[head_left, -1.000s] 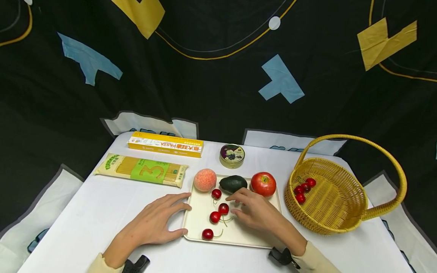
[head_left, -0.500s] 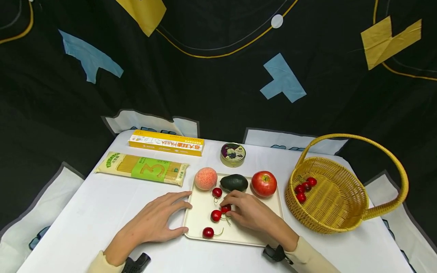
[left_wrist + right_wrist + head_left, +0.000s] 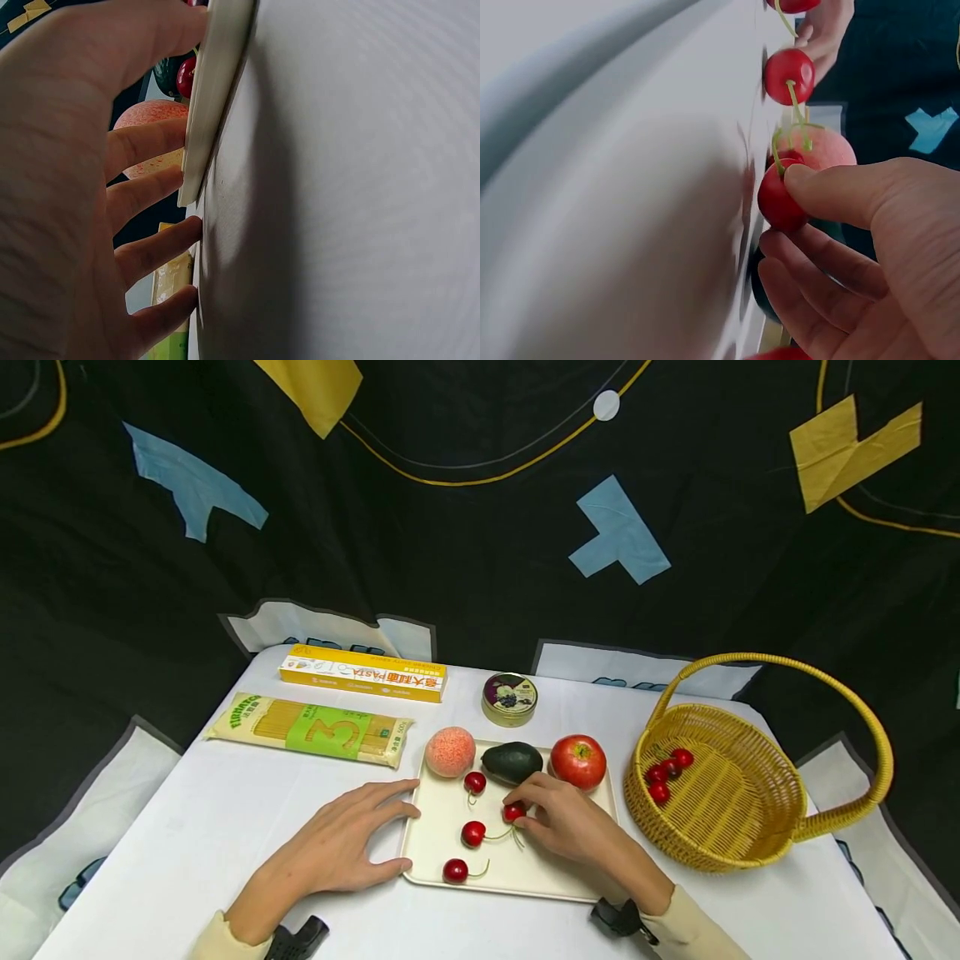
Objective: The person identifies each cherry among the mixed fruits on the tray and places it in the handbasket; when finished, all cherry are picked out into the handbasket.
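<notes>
On the cream tray (image 3: 540, 877), my right hand (image 3: 566, 818) pinches a cherry (image 3: 780, 196) between thumb and fingers, its green stem pointing out past the thumb in the right wrist view. My left hand (image 3: 341, 843) touches the tray's left edge with straight, spread fingers. Left of the pinched fruit lie one cherry (image 3: 473, 834) with its stem to the right, another cherry (image 3: 455, 871) near the front rim, and a third cherry (image 3: 474, 782) farther back. A peach (image 3: 450, 752), a dark green avocado (image 3: 512, 763) and a red apple (image 3: 578, 762) line the tray's far side.
Right of the tray stands a yellow wicker basket (image 3: 738, 802) with a tall handle and several cherries (image 3: 660, 772) inside. Behind the tray is a round tin (image 3: 509, 699). A pasta bag (image 3: 307, 728) and a yellow pasta box (image 3: 363, 673) lie at the back left.
My right hand has closed on a cherry that lay beside another and shifted it to the right, away from its neighbour. The left hand stays at the tray's edge.
</notes>
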A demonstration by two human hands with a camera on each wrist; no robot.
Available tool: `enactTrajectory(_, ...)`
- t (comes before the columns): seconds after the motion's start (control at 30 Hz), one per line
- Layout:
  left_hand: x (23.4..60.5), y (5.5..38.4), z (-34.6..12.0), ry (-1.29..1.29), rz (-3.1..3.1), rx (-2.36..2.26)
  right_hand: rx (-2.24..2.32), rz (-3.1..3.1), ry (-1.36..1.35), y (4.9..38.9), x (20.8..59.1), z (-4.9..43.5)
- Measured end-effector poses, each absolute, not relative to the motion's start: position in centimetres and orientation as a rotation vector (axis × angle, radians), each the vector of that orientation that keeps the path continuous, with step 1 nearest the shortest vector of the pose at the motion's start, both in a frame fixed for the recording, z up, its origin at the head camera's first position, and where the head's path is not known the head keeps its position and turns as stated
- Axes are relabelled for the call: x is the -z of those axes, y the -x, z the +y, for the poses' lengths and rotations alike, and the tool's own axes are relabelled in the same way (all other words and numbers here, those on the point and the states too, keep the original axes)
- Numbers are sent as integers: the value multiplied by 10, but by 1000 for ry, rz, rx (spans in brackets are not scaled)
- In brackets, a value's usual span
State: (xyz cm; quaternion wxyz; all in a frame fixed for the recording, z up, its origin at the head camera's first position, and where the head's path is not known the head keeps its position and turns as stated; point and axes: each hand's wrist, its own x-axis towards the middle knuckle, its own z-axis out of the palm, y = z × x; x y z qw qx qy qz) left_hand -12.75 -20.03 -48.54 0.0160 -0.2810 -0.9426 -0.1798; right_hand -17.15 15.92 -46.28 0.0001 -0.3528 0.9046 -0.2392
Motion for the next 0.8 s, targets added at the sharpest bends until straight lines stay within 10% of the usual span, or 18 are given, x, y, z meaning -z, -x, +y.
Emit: enactTrajectory(0.8,485,127,-200,866,-2934,564,982,3044,869,154,428,230)
